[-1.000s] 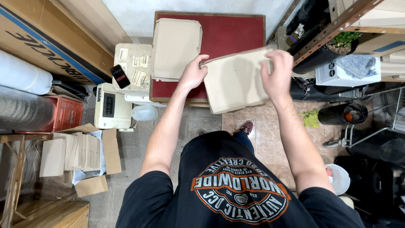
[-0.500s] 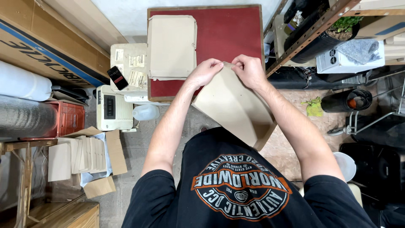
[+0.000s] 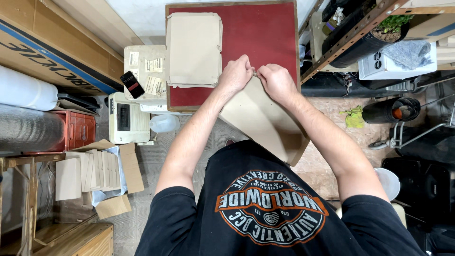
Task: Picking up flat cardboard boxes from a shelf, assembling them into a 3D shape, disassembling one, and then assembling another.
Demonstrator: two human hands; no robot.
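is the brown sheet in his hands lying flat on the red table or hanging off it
Hanging off: both hands pinch the sheet's top corner at the table edge; the rest slopes down toward the body.

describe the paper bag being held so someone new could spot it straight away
Start at the red board at the top of the view. At its near edge, the left hand and right hand pinch one corner of a tan paper bag that hangs down toward the person. Unlike the stack of bags lying flat on the board, it is tilted and held up.

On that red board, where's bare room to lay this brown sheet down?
The red board is bare on its right half, between the stack of brown sheets and the right edge. The left hand and right hand pinching the brown sheet crowd the near edge; the stack fills the left.
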